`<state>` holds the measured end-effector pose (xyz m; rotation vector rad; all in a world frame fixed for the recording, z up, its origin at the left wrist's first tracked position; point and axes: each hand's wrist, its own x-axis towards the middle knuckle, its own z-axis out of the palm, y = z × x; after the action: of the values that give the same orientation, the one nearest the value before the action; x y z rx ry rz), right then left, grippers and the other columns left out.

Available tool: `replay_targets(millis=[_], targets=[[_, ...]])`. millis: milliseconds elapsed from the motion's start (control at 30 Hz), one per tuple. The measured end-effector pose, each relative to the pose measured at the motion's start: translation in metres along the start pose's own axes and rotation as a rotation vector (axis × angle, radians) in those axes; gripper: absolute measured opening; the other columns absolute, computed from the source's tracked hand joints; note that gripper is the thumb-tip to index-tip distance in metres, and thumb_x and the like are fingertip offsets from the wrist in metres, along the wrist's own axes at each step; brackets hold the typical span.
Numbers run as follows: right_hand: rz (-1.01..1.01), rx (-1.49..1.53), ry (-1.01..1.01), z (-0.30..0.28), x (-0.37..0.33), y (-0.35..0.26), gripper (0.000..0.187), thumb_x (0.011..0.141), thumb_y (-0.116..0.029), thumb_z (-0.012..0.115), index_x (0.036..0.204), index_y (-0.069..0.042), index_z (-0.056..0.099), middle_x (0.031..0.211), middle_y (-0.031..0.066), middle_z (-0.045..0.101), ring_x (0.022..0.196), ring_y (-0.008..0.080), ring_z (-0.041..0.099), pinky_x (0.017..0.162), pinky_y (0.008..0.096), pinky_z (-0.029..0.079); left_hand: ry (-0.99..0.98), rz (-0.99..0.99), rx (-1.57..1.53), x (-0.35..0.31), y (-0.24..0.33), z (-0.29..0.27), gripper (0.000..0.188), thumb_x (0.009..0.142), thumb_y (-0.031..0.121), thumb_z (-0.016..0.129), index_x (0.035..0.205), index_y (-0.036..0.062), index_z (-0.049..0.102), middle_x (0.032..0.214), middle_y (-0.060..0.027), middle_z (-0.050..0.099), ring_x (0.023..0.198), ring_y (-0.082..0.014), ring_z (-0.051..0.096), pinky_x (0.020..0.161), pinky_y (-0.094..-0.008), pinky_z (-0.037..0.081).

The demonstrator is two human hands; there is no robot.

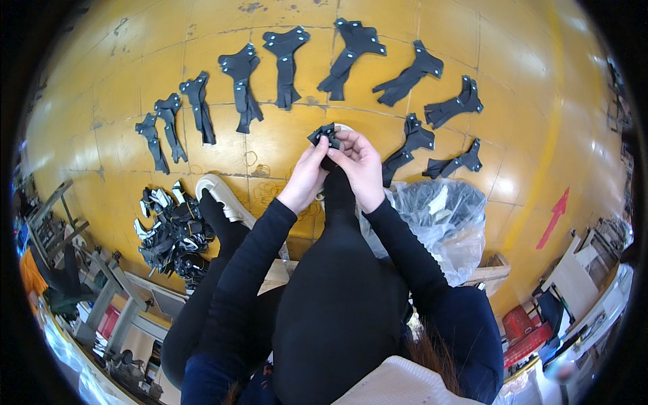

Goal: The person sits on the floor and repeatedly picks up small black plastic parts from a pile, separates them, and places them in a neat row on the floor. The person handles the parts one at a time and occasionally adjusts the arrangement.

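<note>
Above my raised knee, my left hand (310, 173) and my right hand (360, 166) meet around a small bunch of black fabric pieces (322, 133) with small white tags. Fingers and thumbs of both hands pinch it from either side. Its lower part is hidden by my hands and the dark leg behind. Beyond them, several bundles of black fabric strips (286, 64) lie in an arc on the yellow floor, each fanned at the tagged end. One such bundle (409, 145) lies close to the right of my right hand.
A heap of black and white pieces (177, 233) sits left of my shoe (226, 197). Thin rubber bands (268, 192) are scattered on the floor. To the right stands a clear plastic bag (466, 209). Metal frames (111, 290) are at lower left; a red arrow (555, 217) marks the floor.
</note>
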<state>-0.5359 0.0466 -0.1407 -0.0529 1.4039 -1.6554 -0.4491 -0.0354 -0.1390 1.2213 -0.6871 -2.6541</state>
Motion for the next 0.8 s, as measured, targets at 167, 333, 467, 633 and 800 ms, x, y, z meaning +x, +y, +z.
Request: replay_targets(millis=[167, 333, 467, 633, 800], targets=[[-0.086, 0.031, 0.168, -0.003, -0.002, -0.007, 0.012, 0.084, -0.001, 0.064, 0.095, 0.001, 0.059, 0.085, 0.0017, 0.06, 0.077, 0.0064, 0.056, 0.072, 0.0201, 0.045, 0.055, 0.124, -0.041, 0.007, 0.001, -0.001, 0.028, 0.095, 0.021, 0.053, 0.116, 0.0038, 0.055, 0.102, -0.0031, 0.062, 0.092, -0.0081, 0.058, 0.08, -0.0237, 0.046], [-0.034, 0.043, 0.083, -0.012, 0.007, -0.012, 0.011, 0.085, -0.004, 0.063, 0.095, 0.0, 0.058, 0.086, 0.0021, 0.061, 0.078, 0.0071, 0.056, 0.072, 0.02, 0.045, -0.035, 0.001, 0.004, 0.006, 0.012, -0.003, 0.027, 0.096, 0.02, 0.049, 0.12, 0.0073, 0.053, 0.11, -0.0019, 0.06, 0.095, -0.0101, 0.058, 0.084, -0.029, 0.048], [-0.028, -0.03, -0.004, -0.008, 0.005, -0.019, 0.01, 0.085, -0.001, 0.062, 0.094, 0.0, 0.058, 0.087, 0.0023, 0.062, 0.078, 0.0067, 0.057, 0.072, 0.0203, 0.045, -0.037, -0.024, 0.041, 0.003, 0.018, -0.006, 0.029, 0.095, 0.024, 0.052, 0.114, 0.0024, 0.056, 0.104, -0.0037, 0.062, 0.095, -0.0095, 0.059, 0.084, -0.0267, 0.048], [-0.122, -0.202, -0.027, -0.007, 0.009, -0.019, 0.009, 0.083, 0.003, 0.061, 0.086, -0.001, 0.054, 0.084, 0.0019, 0.059, 0.077, 0.006, 0.055, 0.07, 0.0202, 0.045, 0.0, -0.024, 0.208, 0.003, 0.028, -0.01, 0.032, 0.093, 0.031, 0.055, 0.109, 0.0032, 0.059, 0.1, -0.0024, 0.064, 0.092, -0.0087, 0.06, 0.081, -0.0251, 0.048], [-0.125, -0.072, 0.057, -0.01, 0.011, -0.015, 0.009, 0.084, 0.002, 0.06, 0.086, -0.002, 0.053, 0.082, 0.0024, 0.058, 0.076, 0.0077, 0.055, 0.069, 0.0209, 0.045, 0.025, 0.013, 0.107, 0.007, 0.025, -0.016, 0.023, 0.092, 0.022, 0.057, 0.106, 0.0039, 0.059, 0.101, -0.003, 0.064, 0.092, -0.0093, 0.061, 0.077, -0.0247, 0.05]])
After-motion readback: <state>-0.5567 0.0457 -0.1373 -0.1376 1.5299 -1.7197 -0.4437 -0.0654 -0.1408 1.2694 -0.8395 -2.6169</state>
